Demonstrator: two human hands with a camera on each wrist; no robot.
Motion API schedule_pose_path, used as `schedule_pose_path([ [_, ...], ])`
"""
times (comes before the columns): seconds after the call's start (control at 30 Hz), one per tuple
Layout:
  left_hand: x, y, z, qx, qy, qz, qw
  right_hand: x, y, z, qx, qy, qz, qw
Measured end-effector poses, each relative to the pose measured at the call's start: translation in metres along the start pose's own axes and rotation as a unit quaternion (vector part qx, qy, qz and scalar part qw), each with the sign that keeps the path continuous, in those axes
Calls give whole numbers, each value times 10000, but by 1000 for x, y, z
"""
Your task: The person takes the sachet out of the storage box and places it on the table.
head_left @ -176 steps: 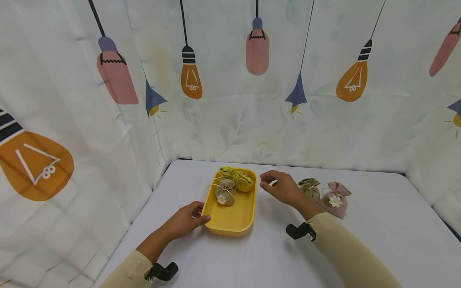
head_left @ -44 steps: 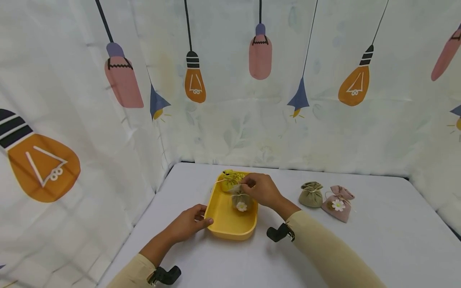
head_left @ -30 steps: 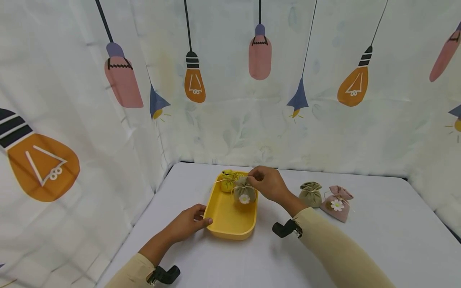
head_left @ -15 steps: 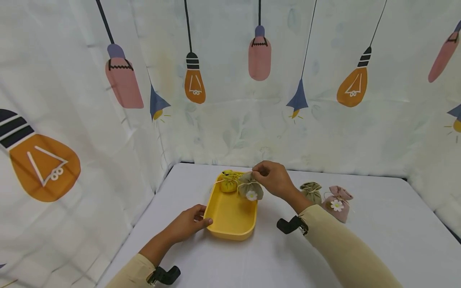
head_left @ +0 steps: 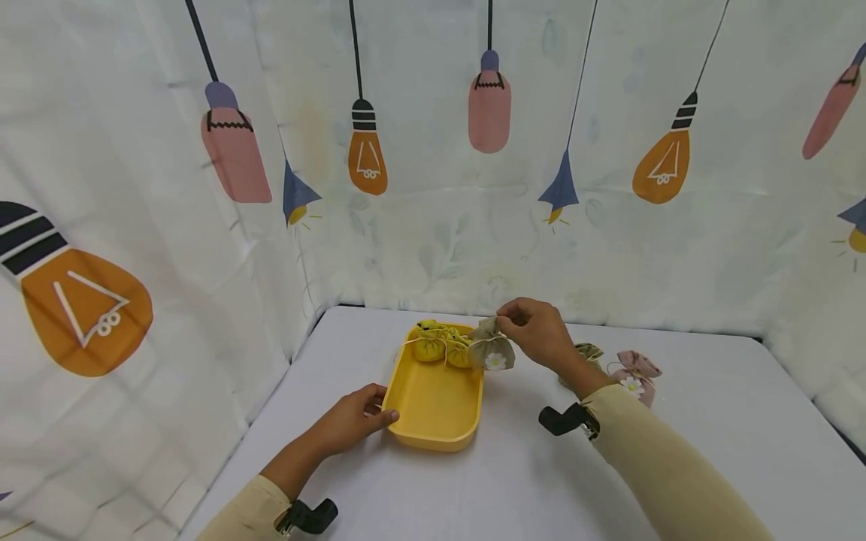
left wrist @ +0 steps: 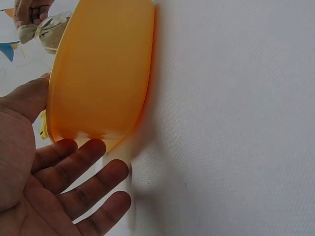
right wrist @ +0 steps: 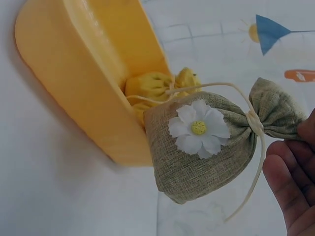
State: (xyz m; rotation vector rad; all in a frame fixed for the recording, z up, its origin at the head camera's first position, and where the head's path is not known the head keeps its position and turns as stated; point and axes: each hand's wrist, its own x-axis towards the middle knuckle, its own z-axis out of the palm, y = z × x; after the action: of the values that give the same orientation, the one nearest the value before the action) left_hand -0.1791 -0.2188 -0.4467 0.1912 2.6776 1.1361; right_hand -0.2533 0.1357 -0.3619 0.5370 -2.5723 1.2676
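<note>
In the head view my right hand [head_left: 537, 330] pinches the gathered neck of a grey-green drawstring pouch [head_left: 492, 353] with a white flower. The pouch hangs at the right rim of a yellow tray [head_left: 433, 406]. The right wrist view shows this flowered pouch [right wrist: 192, 172] close up, tied with a cream cord. My left hand [head_left: 352, 418] holds the tray's near left side. In the left wrist view its thumb lies over the rim and fingertips touch the outer wall of the tray [left wrist: 103, 73]. Two yellow pouches [head_left: 429, 347] sit in the tray's far end.
To the right on the white table [head_left: 473, 496], a green pouch [head_left: 588, 352] is partly hidden behind my right forearm. Beside it lies a pink pouch [head_left: 639, 368] with a white flower. A curtain [head_left: 433, 225] printed with lamps hangs behind the table.
My right hand has lifted the flowered pouch from inside the tray and carried it right to the rim, uncovering the second yellow pouch. The left hand has stayed on the tray.
</note>
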Motion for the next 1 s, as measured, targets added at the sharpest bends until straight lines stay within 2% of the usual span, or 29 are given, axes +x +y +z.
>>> schedule_pose_path([
  [0.5, -1, 2, 0, 58, 15, -98, 9999, -1, 19, -23, -149, 179, 404, 9989],
  [1.0, -2, 3, -1, -7, -8, -8, 10000, -3, 37, -36, 91, 163, 680, 9975],
])
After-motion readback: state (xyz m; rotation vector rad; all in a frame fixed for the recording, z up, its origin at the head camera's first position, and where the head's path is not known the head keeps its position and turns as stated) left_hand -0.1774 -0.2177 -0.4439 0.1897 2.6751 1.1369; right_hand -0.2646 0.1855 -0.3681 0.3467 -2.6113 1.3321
